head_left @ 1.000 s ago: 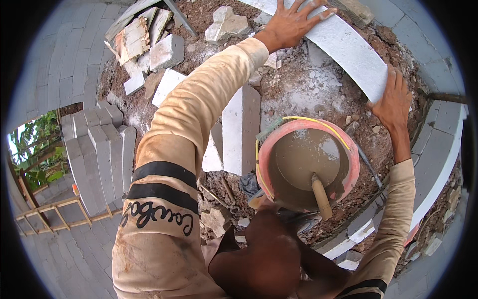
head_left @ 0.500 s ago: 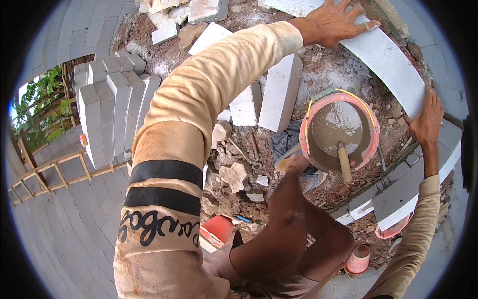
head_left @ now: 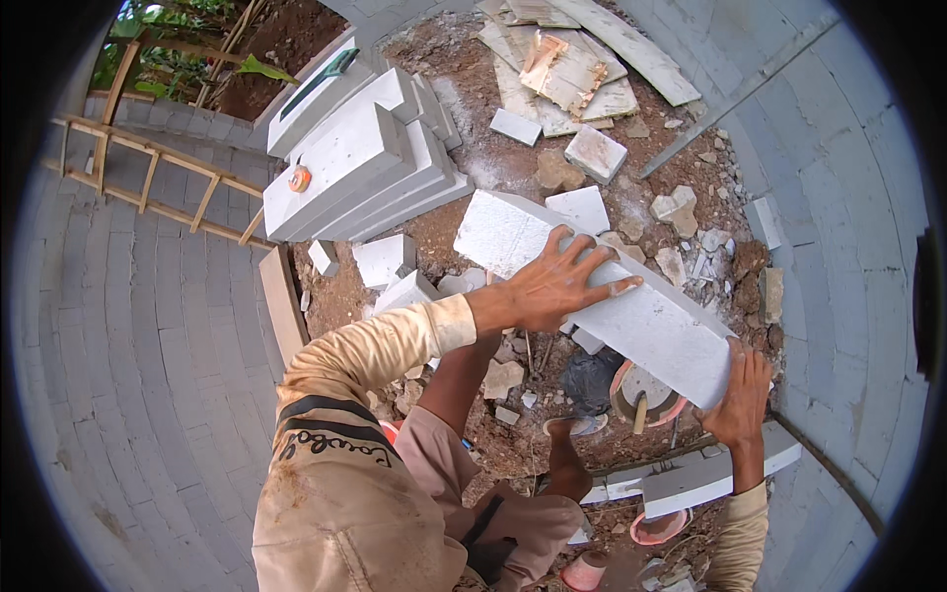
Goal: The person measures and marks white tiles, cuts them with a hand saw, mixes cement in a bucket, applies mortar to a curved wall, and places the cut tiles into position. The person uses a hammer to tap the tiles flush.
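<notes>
Block (head_left: pixel 671 335) spanning left grip (head_left: pixel 559 286) and right grip (head_left: pixel 740 397): masonry, matt; face mostly smooth, coarser-grained at the end beyond the left grip. Sleeve (head_left: pixel 390 340) behind left grip: cloth, creased, soiled. Left of right grip: bucket (head_left: pixel 673 410), apparently plastic; bag (head_left: pixel 589 383), thin crumpled plastic, faint sheen. Far left of left grip: ladder-like frame (head_left: pixel 163 155), bare wood. Ground (head_left: pixel 498 163) beyond left grip: rough soil.

the reddish soil (head_left: pixel 434 235) bears stacked pale blocks (head_left: pixel 340 178) left of the left hand (head_left: pixel 557 284), boards (head_left: pixel 618 99) beyond it, and a bucket (head_left: pixel 618 395) left of the right hand (head_left: pixel 738 395).
</notes>
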### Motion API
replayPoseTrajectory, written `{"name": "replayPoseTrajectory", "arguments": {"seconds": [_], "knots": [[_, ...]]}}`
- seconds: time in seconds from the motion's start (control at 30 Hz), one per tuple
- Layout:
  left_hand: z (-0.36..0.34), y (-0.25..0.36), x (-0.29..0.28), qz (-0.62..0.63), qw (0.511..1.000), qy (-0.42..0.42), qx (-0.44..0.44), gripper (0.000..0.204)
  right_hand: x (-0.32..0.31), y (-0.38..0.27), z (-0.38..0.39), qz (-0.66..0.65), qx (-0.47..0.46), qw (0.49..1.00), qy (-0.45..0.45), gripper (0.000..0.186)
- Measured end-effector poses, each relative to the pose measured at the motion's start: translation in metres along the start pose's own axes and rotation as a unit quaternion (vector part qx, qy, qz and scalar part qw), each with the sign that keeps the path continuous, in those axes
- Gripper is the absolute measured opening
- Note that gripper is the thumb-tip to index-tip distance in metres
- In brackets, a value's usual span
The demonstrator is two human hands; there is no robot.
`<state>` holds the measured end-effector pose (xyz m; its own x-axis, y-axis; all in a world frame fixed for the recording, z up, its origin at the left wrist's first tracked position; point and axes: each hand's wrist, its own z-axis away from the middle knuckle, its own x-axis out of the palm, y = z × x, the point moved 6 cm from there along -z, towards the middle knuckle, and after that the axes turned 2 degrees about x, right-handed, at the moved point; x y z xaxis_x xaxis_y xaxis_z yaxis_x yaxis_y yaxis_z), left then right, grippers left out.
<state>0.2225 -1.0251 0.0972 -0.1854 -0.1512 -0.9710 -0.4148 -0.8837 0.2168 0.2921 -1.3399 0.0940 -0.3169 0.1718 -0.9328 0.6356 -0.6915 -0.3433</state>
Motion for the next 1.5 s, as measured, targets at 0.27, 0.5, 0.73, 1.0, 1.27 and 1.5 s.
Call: {"name": "replayPoseTrajectory", "arguments": {"seconds": [0.27,0.5,0.73,1.0,1.27,1.5], "knots": [[0.185,-0.204,-0.117,0.018,0.970,0.018,-0.244,0.121,-0.037,-0.221,-0.296,0.019,-0.224,0.970,-0.091,0.109],[0.335,-0.354,-0.162,0.028,0.851,0.095,-0.515,0.117,-0.001,-0.454,-0.567,0.057,-0.440,0.877,-0.183,0.106],[0.421,-0.441,-0.152,-0.017,0.733,0.148,-0.664,0.121,0.058,-0.636,-0.701,0.065,-0.575,0.802,-0.148,0.115],[0.453,-0.479,-0.108,0.067,0.660,0.143,-0.734,0.113,0.114,-0.705,-0.751,0.144,-0.622,0.722,-0.265,0.120],[0.446,-0.479,-0.101,0.107,0.649,0.115,-0.744,0.125,0.154,-0.714,-0.929,-0.037,-0.471,0.878,-0.076,0.059],[0.443,-0.479,-0.092,0.123,0.640,0.108,-0.751,0.125,0.262,-0.721,-0.973,0.192,-0.498,0.841,-0.084,0.056]]}}
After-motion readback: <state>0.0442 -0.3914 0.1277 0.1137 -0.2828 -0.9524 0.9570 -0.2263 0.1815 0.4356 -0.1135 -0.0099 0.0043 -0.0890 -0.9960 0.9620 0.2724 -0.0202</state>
